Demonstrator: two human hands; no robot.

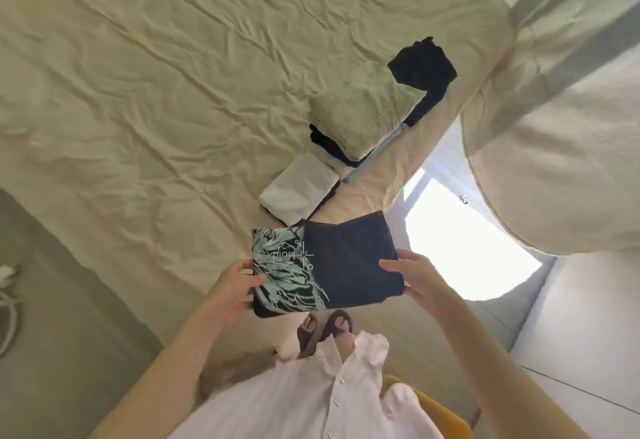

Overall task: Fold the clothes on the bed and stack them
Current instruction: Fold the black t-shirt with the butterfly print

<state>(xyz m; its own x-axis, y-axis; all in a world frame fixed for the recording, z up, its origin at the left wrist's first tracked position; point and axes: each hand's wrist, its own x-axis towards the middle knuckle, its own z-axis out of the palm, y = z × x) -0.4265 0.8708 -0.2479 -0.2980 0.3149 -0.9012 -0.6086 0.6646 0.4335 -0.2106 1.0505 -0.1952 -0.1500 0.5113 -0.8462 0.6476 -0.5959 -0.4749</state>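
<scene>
Now the left hand and right hand each grip one end of a folded dark shirt. Other folded clothes sit on the bed.

There is one view only, so no part of the scene is shared with another. The head camera sits on the person and looks steeply down and forward over the chest. It is a wide-angle lens, so the bed bends and the edges curve. The two hands' grip on the folded shirt falls low in the middle, close to the lens. Beyond the grip the bed fills the upper left; right of it is bright floor; directly under it, the person's feet.
</scene>
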